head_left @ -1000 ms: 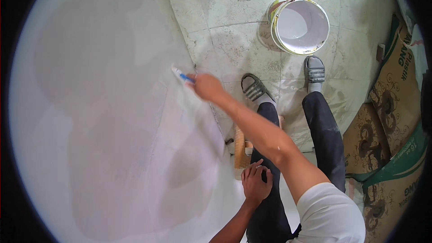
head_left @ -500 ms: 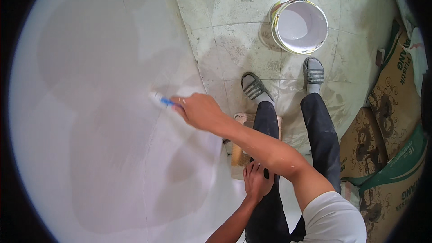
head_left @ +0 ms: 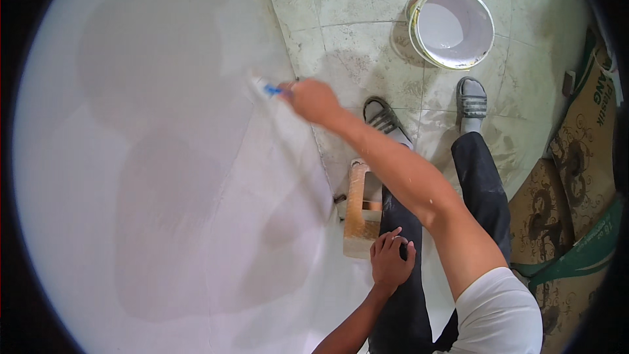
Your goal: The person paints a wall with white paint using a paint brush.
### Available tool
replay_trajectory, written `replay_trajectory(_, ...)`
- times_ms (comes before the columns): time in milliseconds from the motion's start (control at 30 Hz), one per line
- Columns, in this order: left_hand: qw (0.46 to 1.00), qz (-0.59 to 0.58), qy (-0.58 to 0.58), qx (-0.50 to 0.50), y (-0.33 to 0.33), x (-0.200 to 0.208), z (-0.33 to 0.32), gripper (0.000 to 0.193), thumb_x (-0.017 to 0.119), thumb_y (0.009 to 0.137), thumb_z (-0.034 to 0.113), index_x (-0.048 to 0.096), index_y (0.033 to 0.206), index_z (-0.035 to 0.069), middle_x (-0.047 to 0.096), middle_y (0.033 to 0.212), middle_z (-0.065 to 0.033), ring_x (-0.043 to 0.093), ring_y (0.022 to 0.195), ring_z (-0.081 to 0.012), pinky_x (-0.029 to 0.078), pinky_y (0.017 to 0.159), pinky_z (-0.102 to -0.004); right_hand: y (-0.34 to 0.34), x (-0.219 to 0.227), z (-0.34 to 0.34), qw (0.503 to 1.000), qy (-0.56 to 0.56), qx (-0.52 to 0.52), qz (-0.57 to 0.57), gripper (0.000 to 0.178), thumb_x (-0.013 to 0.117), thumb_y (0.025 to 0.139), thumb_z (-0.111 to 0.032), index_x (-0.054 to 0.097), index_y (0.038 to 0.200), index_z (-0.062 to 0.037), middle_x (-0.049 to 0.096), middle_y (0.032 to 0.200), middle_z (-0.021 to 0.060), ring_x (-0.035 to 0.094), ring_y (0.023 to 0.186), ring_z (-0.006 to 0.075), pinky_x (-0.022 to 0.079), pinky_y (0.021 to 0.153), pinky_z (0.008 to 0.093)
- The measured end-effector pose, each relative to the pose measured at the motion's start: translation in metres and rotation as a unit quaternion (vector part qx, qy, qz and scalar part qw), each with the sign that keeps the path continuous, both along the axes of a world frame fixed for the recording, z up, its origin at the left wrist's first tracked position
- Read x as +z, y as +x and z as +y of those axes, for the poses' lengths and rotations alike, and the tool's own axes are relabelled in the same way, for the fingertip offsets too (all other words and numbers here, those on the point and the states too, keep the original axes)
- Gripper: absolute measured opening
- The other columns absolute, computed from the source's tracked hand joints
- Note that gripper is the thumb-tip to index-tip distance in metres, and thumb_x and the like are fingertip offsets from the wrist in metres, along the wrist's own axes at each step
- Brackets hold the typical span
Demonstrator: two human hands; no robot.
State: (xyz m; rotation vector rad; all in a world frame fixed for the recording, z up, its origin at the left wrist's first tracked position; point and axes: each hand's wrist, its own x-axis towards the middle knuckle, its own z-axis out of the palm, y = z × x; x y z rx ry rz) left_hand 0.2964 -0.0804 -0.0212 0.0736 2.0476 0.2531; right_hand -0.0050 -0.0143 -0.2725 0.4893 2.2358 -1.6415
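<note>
In my right hand is a paintbrush with blue on its handle and a pale head, smeared by motion. My fingers are closed round the handle, and the brush head is at the pale wall on the left; whether it touches is hard to tell. My left hand rests on my left thigh, its fingers spread over the dark trousers. A small dark patch shows beside the thumb; I cannot make out what it is. At the far right stands a bucket with white paint inside.
A worn wooden stool stands beside my left leg, near the wall. Brown and green cardboard boxes or sheets lean along the right side. My feet in slide sandals are on the stained tile floor.
My right hand and the paintbrush have moved up and right in the picture, along the wall. The whole view has shifted slightly. My left hand stays on the thigh, with the stool more exposed.
</note>
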Motion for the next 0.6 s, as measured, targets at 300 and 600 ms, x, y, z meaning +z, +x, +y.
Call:
replay_trajectory(300,1.000,0.009,-0.025,-0.010,0.018,-0.001,0.012,0.023,0.068,0.093,0.032,0.070,0.098,0.010,0.066,0.136,-0.0056,0.053,0.130,-0.0308,0.036,0.113,-0.0484,0.013,0.019,0.013,0.997,-0.045,-0.047,0.041,0.030,0.062,0.099,-0.048,0.078,0.114,-0.0268,0.072,0.077,0.0136,0.070,0.073,0.0361,0.055,0.065,0.0476)
replay_trajectory(600,0.998,0.035,-0.048,-0.016,0.015,0.007,0.005,0.024,0.068,0.092,0.032,0.071,0.099,0.010,0.065,0.137,-0.0065,0.052,0.133,-0.0312,0.036,0.114,-0.0489,0.006,0.114,0.021,0.990,-0.108,0.049,0.074,0.026,0.065,0.099,-0.038,0.078,0.113,-0.0205,0.074,0.082,0.0124,0.072,0.081,0.0356,0.056,0.069,0.0488)
